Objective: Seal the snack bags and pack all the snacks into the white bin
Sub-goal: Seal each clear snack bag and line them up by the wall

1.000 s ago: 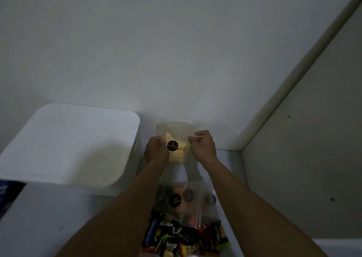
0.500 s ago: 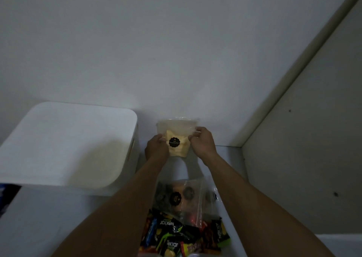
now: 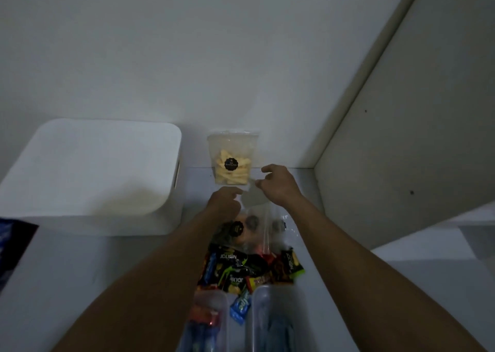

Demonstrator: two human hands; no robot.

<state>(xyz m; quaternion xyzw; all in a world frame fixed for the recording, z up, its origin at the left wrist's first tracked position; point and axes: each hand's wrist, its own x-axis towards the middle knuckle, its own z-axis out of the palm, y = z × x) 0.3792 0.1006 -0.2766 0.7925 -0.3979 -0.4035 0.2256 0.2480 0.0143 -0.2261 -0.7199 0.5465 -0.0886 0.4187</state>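
The right grip (image 3: 278, 185) hovers above the counter (image 3: 107, 271) with thumb and fingers loosely curled and nothing between them. The left grip (image 3: 225, 201) sits just beside it, lower and to the left, also loosely curled and holding nothing. Just beyond both fingertips, apart from them, a clear bag of pale yellow chips (image 3: 232, 161) with a round black label stands upright on the counter against the wall (image 3: 187, 56). The white bin (image 3: 93, 227) stands to the left of that bag, near it, a handle slot in its facing side. Under the wrists lie more clear bags with black labels (image 3: 249, 225), then a heap of coloured snack packets (image 3: 241, 268). Nearest the camera are two clear plastic containers (image 3: 276, 319). A dark blue thing (image 3: 13, 244) shows at the left edge.
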